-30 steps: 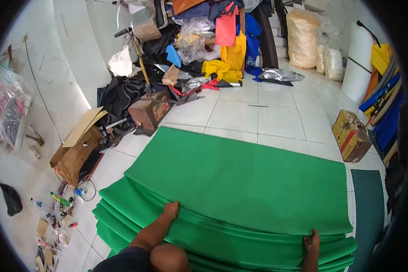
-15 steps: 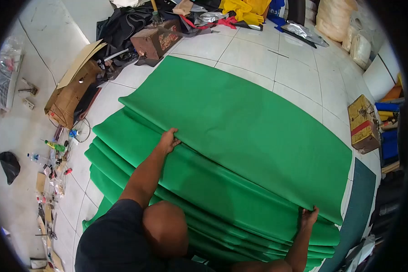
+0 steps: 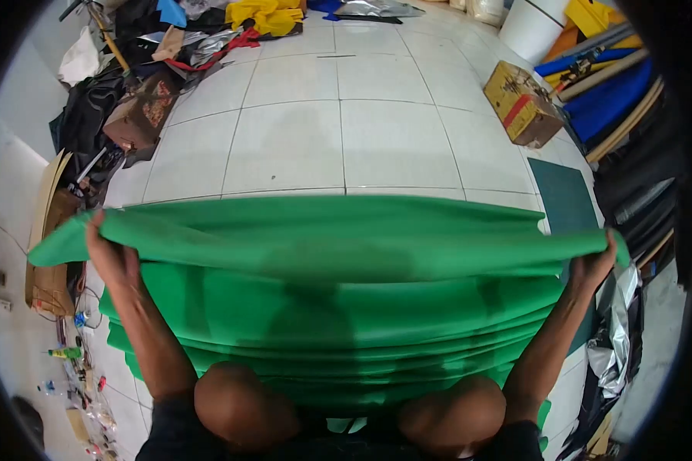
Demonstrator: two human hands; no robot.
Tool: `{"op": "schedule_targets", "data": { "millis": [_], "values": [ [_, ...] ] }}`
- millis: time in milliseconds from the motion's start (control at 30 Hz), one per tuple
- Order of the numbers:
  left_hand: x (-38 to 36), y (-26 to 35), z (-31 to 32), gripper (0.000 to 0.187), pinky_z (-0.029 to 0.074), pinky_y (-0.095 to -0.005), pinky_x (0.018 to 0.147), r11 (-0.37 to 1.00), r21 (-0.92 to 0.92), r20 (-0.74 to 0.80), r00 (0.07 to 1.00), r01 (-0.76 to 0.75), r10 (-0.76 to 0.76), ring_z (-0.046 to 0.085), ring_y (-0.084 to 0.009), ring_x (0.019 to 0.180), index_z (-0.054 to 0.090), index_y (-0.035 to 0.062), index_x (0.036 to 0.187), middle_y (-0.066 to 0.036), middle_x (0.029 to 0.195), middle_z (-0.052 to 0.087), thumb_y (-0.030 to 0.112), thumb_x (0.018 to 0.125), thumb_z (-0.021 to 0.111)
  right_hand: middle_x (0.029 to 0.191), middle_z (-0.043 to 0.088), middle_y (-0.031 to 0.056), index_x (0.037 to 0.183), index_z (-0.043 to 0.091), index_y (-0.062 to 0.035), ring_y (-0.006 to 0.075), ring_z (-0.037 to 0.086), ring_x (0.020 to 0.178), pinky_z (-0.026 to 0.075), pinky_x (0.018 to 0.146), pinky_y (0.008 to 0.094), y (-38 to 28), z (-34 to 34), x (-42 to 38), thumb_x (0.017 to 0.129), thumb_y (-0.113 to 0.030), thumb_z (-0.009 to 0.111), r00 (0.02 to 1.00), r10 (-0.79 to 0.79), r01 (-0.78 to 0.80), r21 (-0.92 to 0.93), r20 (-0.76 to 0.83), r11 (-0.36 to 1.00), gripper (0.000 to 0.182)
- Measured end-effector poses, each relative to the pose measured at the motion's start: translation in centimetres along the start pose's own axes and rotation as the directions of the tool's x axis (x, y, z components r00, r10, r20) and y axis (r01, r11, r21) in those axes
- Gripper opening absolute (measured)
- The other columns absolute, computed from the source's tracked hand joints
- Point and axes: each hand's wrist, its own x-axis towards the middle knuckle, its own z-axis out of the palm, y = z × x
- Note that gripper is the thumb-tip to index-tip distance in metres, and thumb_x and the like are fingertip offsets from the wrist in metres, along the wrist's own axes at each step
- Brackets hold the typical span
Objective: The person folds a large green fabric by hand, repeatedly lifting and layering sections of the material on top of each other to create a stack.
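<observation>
A wide green sheet of smooth, fabric-like material [image 3: 423, 250] lies on the floor in front of me, its near part stacked in several folds [image 3: 407, 311]. My left hand [image 3: 109, 242] is closed on the raised top layer near its left end, the thumb above the edge and the other fingers partly hidden. My right hand [image 3: 598, 260] grips the same layer near its right end. Between the hands the layer hangs stretched across, lifted off the stack. My two bent knees [image 3: 242, 403] show below the folds.
White floor tiles [image 3: 284, 146] stretch beyond the sheet. A brown box [image 3: 138, 111] and dark cloths lie at upper left, a cardboard box [image 3: 50, 284] at left. A yellow box [image 3: 519, 100] and dark green mat [image 3: 563, 192] are at right. Bottles and small items litter the lower left.
Both hands have lifted the top layer and moved apart, left hand to the left, right hand up and to the right. The far part of the sheet has been drawn in. The view has turned.
</observation>
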Motion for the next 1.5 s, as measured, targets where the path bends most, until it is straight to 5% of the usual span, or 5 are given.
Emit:
{"op": "schedule_targets", "data": {
  "millis": [267, 467, 800, 1100, 1500],
  "values": [
    [13.8, -9.5, 8.6, 0.031, 0.045, -0.033, 0.064, 0.517, 0.59, 0.555, 0.777, -0.62, 0.297, 0.052, -0.0194, 0.06, 0.051, 0.0015, 0.078, -0.01, 0.071, 0.057, 0.028, 0.089, 0.04, 0.11, 0.051, 0.0113, 0.102, 0.052, -0.0036, 0.0248, 0.05, 0.099, 0.042, 0.08, 0.0363, 11.0, 10.3, 10.4, 0.088, -0.031, 0.043, 0.949, 0.043, 0.067, -0.332, 0.313, 0.941, 0.032],
    [-5.8, -23.1, -5.6, 0.065, 0.019, -0.047, 0.102, -0.213, 0.77, 0.394, 0.71, -0.602, -0.584, 0.022, -0.0363, 0.127, 0.032, 0.0072, 0.131, -0.021, 0.137, 0.024, 0.045, 0.081, 0.049, 0.082, 0.057, 0.0141, 0.088, 0.052, -0.0001, 0.024, 0.054, 0.078, 0.043, 0.072, 0.0344, 23.4, -2.9, -6.3, 0.083, -0.025, 0.05, 0.697, 0.546, 0.3, -0.88, 0.465, 0.367, 0.025],
    [-5.6, -26.2, -12.4, 0.076, 0.043, -0.0416, 0.081, -0.054, 0.996, -0.078, 0.965, 0.067, -0.249, 0.053, -0.0331, 0.097, 0.032, -0.0051, 0.124, -0.026, 0.105, 0.053, 0.048, 0.075, 0.056, 0.097, 0.053, 0.0184, 0.109, 0.043, 0.0027, 0.0243, 0.057, 0.078, 0.051, 0.065, 0.0355, 24.7, -11.0, -8.6, 0.081, -0.028, 0.059, 0.551, 0.704, -0.828, -0.395, -0.448, 0.397, 0.044],
    [0.8, -27.9, -16.4, 0.058, 0.048, -0.0371, 0.052, 0.68, 0.377, -0.494, 0.758, 0.628, -0.426, 0.055, -0.0277, 0.072, 0.038, -0.0068, 0.113, -0.018, 0.097, 0.052, 0.017, 0.07, 0.068, 0.099, 0.052, 0.0163, 0.109, 0.043, 0.002, 0.0252, 0.056, 0.078, 0.052, 0.067, 0.0362, 29.2, -9.2, -2.7, 0.079, -0.024, 0.06, 0.702, 0.542, -0.712, -0.463, -0.462, 0.528, 0.043],
    [2.9, -28.0, -18.2, 0.051, 0.048, -0.0319, 0.052, 0.454, 0.555, -0.531, 0.717, 0.697, -0.452, 0.053, -0.0236, 0.068, 0.048, -0.0015, 0.099, -0.016, 0.095, 0.051, 0.034, 0.069, 0.069, 0.076, 0.056, 0.0064, 0.09, 0.05, -0.0025, 0.0174, 0.054, 0.065, 0.046, 0.053, 0.0286, 27.6, -5.5, -0.9, 0.077, -0.021, 0.054, 0.771, 0.583, -0.635, -0.228, -0.256, 0.738, 0.023]
  ]
}}
